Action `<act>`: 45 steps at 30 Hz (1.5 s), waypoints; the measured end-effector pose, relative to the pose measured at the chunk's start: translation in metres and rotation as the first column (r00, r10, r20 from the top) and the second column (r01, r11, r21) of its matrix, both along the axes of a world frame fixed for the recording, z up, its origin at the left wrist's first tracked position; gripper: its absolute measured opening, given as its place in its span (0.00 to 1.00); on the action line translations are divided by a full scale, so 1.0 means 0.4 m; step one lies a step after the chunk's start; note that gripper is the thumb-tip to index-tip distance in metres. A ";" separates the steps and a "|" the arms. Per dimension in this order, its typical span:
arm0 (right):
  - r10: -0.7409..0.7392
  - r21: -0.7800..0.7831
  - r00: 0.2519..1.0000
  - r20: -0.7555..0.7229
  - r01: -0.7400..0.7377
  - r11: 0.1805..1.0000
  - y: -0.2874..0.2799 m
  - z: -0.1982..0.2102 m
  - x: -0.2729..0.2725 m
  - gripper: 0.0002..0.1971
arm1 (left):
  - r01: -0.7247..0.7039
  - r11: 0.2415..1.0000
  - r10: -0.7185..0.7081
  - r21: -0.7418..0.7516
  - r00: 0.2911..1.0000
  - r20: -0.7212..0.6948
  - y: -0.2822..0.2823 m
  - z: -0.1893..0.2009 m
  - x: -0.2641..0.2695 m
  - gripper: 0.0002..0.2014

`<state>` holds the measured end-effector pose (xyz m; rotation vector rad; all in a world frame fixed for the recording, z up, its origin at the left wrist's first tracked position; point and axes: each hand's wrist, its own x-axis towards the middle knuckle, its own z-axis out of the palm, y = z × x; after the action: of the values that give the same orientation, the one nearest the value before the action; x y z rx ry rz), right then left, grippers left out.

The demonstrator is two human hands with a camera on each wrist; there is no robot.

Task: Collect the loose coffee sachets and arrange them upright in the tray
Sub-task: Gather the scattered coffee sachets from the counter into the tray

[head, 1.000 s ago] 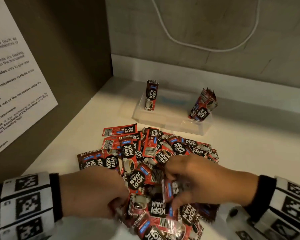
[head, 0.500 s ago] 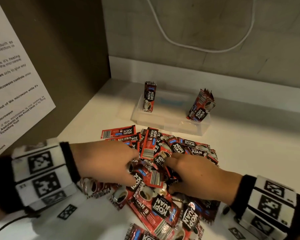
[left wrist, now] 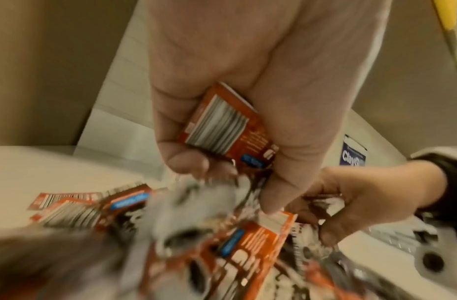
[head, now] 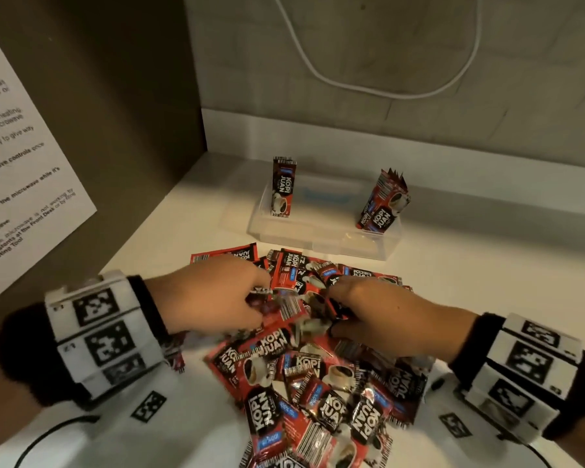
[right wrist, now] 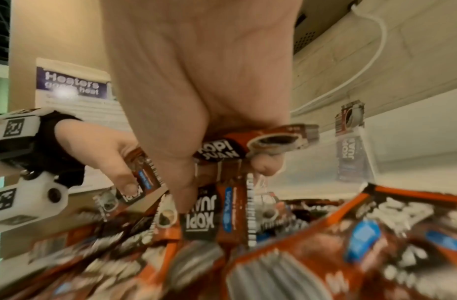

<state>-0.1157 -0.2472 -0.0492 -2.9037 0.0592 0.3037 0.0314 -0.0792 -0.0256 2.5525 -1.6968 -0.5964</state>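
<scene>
Currently at the gathering step. Left hand curls round a sachet; right hand clasps several more over the loose pile on the counter. Clear tray sits behind the pile, one packet upright at its left end, a leaning bundle at its right. Next move likely: square the handful, carry it to the tray, stand it on end.

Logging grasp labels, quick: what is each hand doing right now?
Left hand: fingers curled round a sachet.
Right hand: gripping a sachet over the loose pile.
</scene>
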 end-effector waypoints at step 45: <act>-0.126 0.114 0.992 0.010 0.124 0.986 -0.151 0.026 -0.042 0.15 | 0.602 0.798 -0.600 0.008 0.794 0.093 -0.019 -0.086 -0.071 0.19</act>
<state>-0.1325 -0.3077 -0.0387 -2.7745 0.2141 0.2513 0.0030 -0.0867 -0.0598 2.0044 -2.5502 -0.4619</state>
